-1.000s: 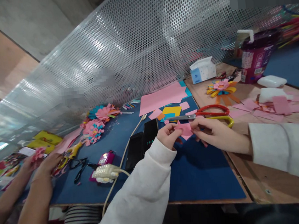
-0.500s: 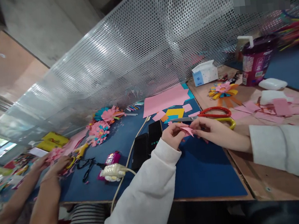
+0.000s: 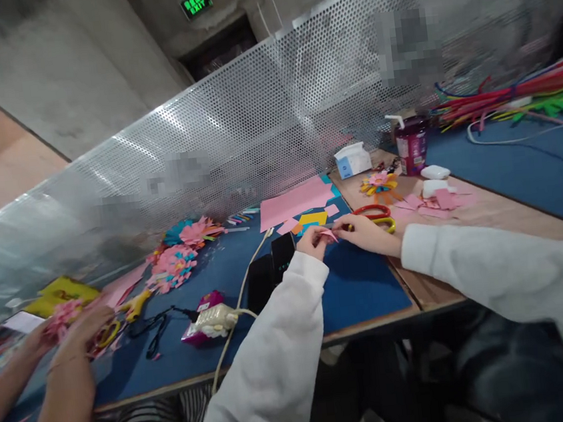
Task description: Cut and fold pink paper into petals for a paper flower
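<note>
A small folded piece of pink paper (image 3: 329, 235) is pinched in my left hand (image 3: 311, 243), above the blue table top. My right hand (image 3: 367, 234) has its fingers closed at the paper's right side, with the fingertips partly hidden. Red- and yellow-handled scissors (image 3: 373, 211) lie just beyond my right hand, their blades partly covered. Small pieces of yellow paper (image 3: 314, 219), blue and pink paper lie behind my hands, in front of a large pink sheet (image 3: 293, 203).
Two dark phones (image 3: 260, 282), a white cable (image 3: 245, 275) and a purple box (image 3: 199, 328) lie to the left. Paper flowers (image 3: 174, 266) stand further left, near a co-worker's hands (image 3: 75, 330). A purple cup (image 3: 411, 147) and tissue pack (image 3: 353, 160) stand at back right.
The camera view has tilted up and drawn back, so the table appears smaller and an exit sign shows. My hands still hold the pink paper at about the same place.
</note>
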Demonstrator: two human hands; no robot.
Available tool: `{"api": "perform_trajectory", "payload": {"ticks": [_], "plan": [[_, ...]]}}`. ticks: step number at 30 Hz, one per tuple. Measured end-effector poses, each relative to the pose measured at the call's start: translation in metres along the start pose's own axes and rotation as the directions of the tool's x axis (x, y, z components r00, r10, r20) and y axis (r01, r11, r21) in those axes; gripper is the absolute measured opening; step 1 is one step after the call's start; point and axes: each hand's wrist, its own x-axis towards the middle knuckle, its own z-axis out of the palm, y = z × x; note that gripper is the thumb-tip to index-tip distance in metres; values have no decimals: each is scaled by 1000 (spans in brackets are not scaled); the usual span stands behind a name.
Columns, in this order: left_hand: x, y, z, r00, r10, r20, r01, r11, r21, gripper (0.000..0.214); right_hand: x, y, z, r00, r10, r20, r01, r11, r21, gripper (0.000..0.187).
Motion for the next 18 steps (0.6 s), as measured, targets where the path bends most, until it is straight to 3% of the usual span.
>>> {"api": "perform_trajectory", "payload": {"ticks": [7,13,18], "plan": [[10,-5,3,996,-16,-88,12,999,-43,8,16,3,3,994,110,-20,-109,994,24,11],[8,-1,10,994,-109,-13,104,970,-221,22,15,2,0,972,232,-47,-220,958,186,8],[8,1,11,994,-104,-37,98,986,-137,25,6,-4,2,942,333,-40,-309,909,278,7]]}}
